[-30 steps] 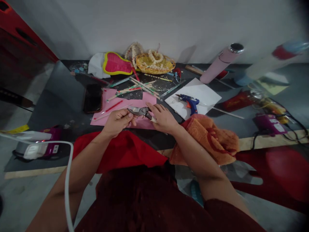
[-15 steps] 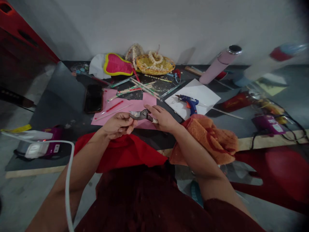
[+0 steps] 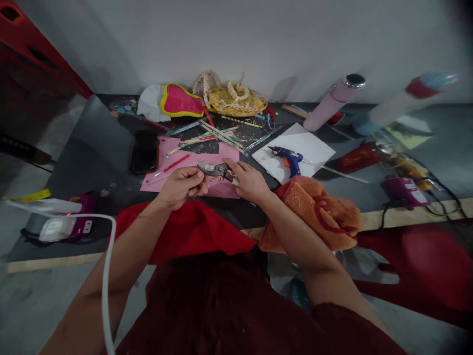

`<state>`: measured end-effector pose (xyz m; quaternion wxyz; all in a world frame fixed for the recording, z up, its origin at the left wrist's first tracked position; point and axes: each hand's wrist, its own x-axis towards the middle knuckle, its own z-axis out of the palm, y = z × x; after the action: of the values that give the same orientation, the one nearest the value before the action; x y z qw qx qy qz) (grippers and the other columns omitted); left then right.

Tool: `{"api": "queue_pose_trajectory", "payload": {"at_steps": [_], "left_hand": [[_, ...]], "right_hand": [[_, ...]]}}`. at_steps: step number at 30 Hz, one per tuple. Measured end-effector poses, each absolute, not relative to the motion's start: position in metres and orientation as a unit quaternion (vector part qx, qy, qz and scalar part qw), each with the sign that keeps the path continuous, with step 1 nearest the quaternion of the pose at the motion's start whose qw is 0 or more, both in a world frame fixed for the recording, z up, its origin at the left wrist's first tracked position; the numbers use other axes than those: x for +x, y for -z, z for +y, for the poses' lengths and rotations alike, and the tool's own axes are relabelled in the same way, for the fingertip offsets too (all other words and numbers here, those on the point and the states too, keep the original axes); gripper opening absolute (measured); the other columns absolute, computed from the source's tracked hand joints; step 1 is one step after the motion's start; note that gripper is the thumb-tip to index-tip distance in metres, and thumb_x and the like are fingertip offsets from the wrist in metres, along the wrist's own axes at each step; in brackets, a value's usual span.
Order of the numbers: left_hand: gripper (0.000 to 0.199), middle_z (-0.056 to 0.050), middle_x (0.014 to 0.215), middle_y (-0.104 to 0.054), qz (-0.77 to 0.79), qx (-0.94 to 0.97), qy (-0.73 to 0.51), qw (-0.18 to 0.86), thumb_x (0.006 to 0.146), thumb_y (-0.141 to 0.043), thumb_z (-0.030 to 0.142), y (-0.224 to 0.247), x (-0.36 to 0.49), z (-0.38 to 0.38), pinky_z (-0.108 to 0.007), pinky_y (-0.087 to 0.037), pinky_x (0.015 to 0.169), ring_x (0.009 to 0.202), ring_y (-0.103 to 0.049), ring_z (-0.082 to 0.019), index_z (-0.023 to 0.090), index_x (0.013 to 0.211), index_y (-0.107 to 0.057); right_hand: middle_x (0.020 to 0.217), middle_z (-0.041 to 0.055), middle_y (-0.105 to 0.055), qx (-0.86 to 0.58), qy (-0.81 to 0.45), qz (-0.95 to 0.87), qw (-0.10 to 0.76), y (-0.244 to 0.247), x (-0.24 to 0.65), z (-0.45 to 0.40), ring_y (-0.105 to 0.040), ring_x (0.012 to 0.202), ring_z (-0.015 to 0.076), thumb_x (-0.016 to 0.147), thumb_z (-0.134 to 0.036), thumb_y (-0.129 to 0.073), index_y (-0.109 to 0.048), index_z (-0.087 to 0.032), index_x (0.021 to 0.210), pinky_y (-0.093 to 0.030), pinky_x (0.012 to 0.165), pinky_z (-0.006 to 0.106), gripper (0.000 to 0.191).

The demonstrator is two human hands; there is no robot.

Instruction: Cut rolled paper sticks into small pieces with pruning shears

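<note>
Pale label (image 3: 416,191) on the purple box (image 3: 401,190) at right: print too small for me to read. Surface: dark tabletop (image 3: 88,148), pale wooden edge (image 3: 55,263), against a grey wall (image 3: 166,39). Shears (image 3: 217,170) over the pink sheet (image 3: 229,153); right hand (image 3: 250,181) grasps the handles. Left hand (image 3: 185,186): fingers bunched at the blade end; I cannot tell whether they pinch anything. Versus half a second ago: shears and left hand slightly farther from the body.
</note>
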<state>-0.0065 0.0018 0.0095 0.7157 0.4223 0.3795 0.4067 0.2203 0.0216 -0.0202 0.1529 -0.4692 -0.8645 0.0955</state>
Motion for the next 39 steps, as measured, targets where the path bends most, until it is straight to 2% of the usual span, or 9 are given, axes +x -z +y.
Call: {"api": "queue_pose_trajectory", "payload": {"at_steps": [8, 13, 21, 25, 28, 31, 34, 36, 39], "left_hand": [[0.032, -0.001, 0.041, -0.055, 0.321, 0.449, -0.392, 0.736, 0.072, -0.072, 0.044, -0.007, -0.021, 0.002, -0.016, -0.023, 0.034, 0.033, -0.038, -0.005, 0.013, 0.068, -0.065], [0.026, -0.004, 0.052, -0.063, 0.357, 0.426, -0.429, 0.712, 0.074, -0.073, 0.037, -0.012, -0.016, 0.004, -0.014, -0.023, 0.037, 0.035, -0.035, -0.001, 0.012, 0.074, -0.066], [0.027, -0.007, 0.069, -0.071, 0.375, 0.485, -0.403, 0.679, 0.078, -0.068, 0.035, -0.006, -0.003, 0.002, -0.015, -0.027, 0.040, 0.039, -0.037, -0.002, 0.013, 0.092, -0.058], [0.023, -0.007, 0.075, -0.071, 0.407, 0.548, -0.398, 0.613, 0.080, -0.065, 0.034, -0.005, -0.001, 0.001, -0.016, -0.032, 0.043, 0.042, -0.041, -0.003, 0.015, 0.087, -0.055], [0.020, -0.006, 0.082, -0.072, 0.450, 0.634, -0.381, 0.500, 0.082, -0.062, 0.033, -0.002, 0.001, -0.001, -0.018, -0.040, 0.051, 0.053, -0.051, -0.007, 0.015, 0.089, -0.062], [0.019, -0.004, 0.087, -0.073, 0.476, 0.712, -0.355, 0.373, 0.083, -0.061, 0.033, 0.005, 0.003, -0.001, -0.022, -0.044, 0.064, 0.071, -0.061, -0.013, 0.018, 0.092, -0.068], [0.019, -0.003, 0.093, -0.074, 0.481, 0.757, -0.316, 0.310, 0.084, -0.058, 0.032, 0.012, 0.003, -0.001, -0.024, -0.046, 0.073, 0.082, -0.066, -0.016, 0.022, 0.095, -0.071], [0.020, -0.003, 0.095, -0.074, 0.489, 0.772, -0.286, 0.287, 0.085, -0.057, 0.030, 0.014, 0.003, -0.002, -0.025, -0.047, 0.074, 0.084, -0.067, -0.017, 0.024, 0.097, -0.071], [0.021, -0.002, 0.095, -0.075, 0.497, 0.788, -0.247, 0.266, 0.085, -0.056, 0.026, 0.015, 0.004, -0.003, -0.026, -0.047, 0.074, 0.085, -0.068, -0.018, 0.025, 0.100, -0.070]], "right_hand": [[0.133, 0.0108, -0.049, -0.382, -0.132, -0.895, 0.187, 0.020, 0.233, 0.029, -0.046, 0.120, 0.0262, 0.076, -0.021, -0.056, -0.022, -0.023, 0.148, -0.040, 0.101, 0.043, 0.079], [0.130, 0.0132, -0.049, -0.528, -0.076, -0.813, 0.236, 0.022, 0.236, 0.033, -0.050, 0.117, 0.0296, 0.086, -0.038, -0.053, -0.028, -0.023, 0.146, -0.045, 0.095, 0.045, 0.066], [0.120, 0.0162, -0.056, -0.636, -0.014, -0.752, 0.173, 0.031, 0.243, 0.040, -0.055, 0.104, 0.0332, 0.085, -0.057, -0.051, -0.047, -0.021, 0.134, -0.049, 0.080, 0.048, 0.060], [0.118, 0.0172, -0.058, -0.653, 0.007, -0.738, 0.170, 0.031, 0.245, 0.040, -0.052, 0.105, 0.0356, 0.087, -0.058, -0.048, -0.052, -0.020, 0.128, -0.047, 0.079, 0.050, 0.056], [0.118, 0.0146, -0.058, -0.617, -0.004, -0.753, 0.230, 0.023, 0.240, 0.037, -0.049, 0.110, 0.0336, 0.092, -0.049, -0.043, -0.059, -0.020, 0.115, -0.043, 0.085, 0.049, 0.041], [0.092, 0.0087, -0.062, -0.533, -0.151, -0.772, 0.312, 0.015, 0.228, 0.028, -0.056, 0.089, 0.0213, 0.095, -0.049, -0.034, -0.061, -0.019, 0.092, -0.045, 0.079, 0.036, 0.040], [0.068, 0.0011, -0.056, -0.457, -0.400, -0.735, 0.301, 0.014, 0.213, 0.015, -0.051, 0.063, 0.0123, 0.094, -0.060, -0.028, -0.055, -0.019, 0.074, -0.042, 0.061, 0.026, 0.054], [0.064, 0.0001, -0.055, -0.419, -0.529, -0.692, 0.256, 0.016, 0.205, 0.008, -0.049, 0.058, 0.0102, 0.091, -0.066, -0.026, -0.055, -0.017, 0.072, -0.039, 0.056, 0.023, 0.060], [0.061, -0.0012, -0.054, -0.387, -0.607, -0.655, 0.229, 0.022, 0.200, 0.004, -0.048, 0.055, 0.0090, 0.089, -0.067, -0.031, -0.057, -0.016, 0.077, -0.037, 0.052, 0.022, 0.058]]}}
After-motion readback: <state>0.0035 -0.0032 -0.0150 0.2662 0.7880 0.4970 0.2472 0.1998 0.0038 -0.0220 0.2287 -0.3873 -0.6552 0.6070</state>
